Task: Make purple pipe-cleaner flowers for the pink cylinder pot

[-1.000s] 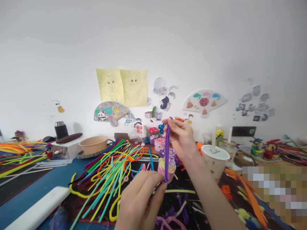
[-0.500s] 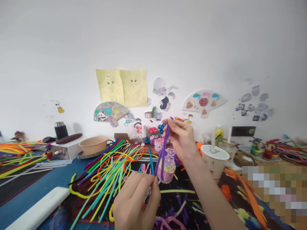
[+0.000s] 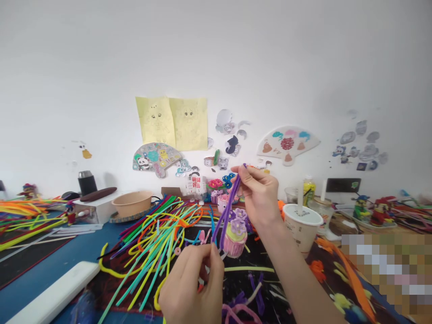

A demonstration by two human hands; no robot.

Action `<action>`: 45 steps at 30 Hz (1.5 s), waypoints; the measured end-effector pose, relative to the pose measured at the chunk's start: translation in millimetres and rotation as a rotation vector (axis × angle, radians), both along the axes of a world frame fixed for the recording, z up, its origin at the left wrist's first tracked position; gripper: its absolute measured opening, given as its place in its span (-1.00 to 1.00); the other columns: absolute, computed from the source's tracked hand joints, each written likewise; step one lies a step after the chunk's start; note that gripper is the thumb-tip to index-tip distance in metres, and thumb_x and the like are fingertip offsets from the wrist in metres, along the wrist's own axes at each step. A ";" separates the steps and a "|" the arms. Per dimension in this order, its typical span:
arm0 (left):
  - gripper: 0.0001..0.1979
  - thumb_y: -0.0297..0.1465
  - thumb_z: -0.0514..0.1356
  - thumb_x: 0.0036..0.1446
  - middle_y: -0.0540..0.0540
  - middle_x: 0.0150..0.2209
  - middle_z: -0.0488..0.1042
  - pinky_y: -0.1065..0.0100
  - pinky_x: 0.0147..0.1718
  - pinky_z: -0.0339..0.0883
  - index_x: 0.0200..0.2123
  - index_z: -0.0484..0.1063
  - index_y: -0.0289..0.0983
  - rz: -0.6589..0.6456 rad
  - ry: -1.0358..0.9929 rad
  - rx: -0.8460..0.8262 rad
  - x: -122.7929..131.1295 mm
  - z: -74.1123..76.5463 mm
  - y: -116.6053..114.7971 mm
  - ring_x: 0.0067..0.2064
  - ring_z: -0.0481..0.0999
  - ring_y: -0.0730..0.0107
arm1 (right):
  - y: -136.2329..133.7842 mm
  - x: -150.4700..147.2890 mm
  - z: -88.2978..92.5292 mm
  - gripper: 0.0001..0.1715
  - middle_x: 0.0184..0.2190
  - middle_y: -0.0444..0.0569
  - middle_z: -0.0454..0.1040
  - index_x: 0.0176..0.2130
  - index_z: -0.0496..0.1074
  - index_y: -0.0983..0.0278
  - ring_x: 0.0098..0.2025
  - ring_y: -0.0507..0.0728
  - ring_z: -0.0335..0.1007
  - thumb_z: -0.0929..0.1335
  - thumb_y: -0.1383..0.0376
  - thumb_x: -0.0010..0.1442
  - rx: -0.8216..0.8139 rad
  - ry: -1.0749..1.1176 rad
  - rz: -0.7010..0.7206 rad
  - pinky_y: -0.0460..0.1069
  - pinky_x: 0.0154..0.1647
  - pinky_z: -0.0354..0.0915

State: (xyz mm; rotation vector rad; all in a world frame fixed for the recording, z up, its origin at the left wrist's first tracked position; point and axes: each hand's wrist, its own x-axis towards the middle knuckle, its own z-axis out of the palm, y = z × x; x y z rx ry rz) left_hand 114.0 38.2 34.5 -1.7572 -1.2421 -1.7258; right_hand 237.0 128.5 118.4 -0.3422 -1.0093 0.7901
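Purple pipe cleaners hang in a slant between my two hands, bent into long strands. The upper end is pinched between thumb and fingers of my right hand. Lower down and to the left, my left hand is closed, its thumb and forefinger pinching the lower end of a strand. Just behind the strands stands a pink pipe-cleaner cupcake topped with pale purple flowers. Left of my hands lies a spread bundle of turquoise, yellow and orange pipe cleaners.
A lidded paper cup with a straw stands right of my right forearm. A tan bowl and a black flask are at the back left. A white bar-shaped object lies front left. Pipe-cleaner figures sit at right.
My right hand has shifted slightly right, keeping its pinch. The strands' lower end has moved a little left with my left fingertips, so the strands slant more.
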 end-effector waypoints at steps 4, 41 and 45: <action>-0.83 -0.43 0.16 0.21 0.12 -0.61 0.33 0.52 -0.53 0.14 -0.46 0.35 -0.21 -0.088 0.026 -0.075 -5.3 -1.5 -1.1 -0.60 0.30 0.59 | -0.1 1.8 0.9 -0.91 -0.56 -0.10 0.54 -0.46 0.63 0.22 -0.62 -0.05 0.27 0.49 0.25 0.02 0.029 -0.019 -0.033 -0.09 -0.65 0.14; -0.81 -0.62 0.00 0.20 -0.01 -0.46 0.43 0.48 -0.48 0.34 -0.21 0.31 -0.27 -0.227 0.547 -0.046 -31.8 -1.3 10.0 -0.47 0.46 0.44 | 1.7 -5.3 -3.9 -0.84 -0.74 -0.19 0.40 -0.58 0.56 0.31 -0.73 -0.08 0.17 0.48 0.27 -0.06 -0.058 -0.261 -0.084 -0.15 -0.74 0.07; -0.87 -0.54 0.06 0.25 0.07 -0.45 0.47 0.59 -0.43 0.33 -0.23 0.32 -0.20 -0.281 0.416 -0.145 -32.6 -0.3 9.8 -0.47 0.50 0.54 | 1.5 -3.0 -2.7 -0.82 -0.73 -0.19 0.40 -0.53 0.58 0.32 -0.73 -0.08 0.18 0.48 0.24 -0.06 -0.081 -0.257 -0.082 -0.16 -0.74 0.10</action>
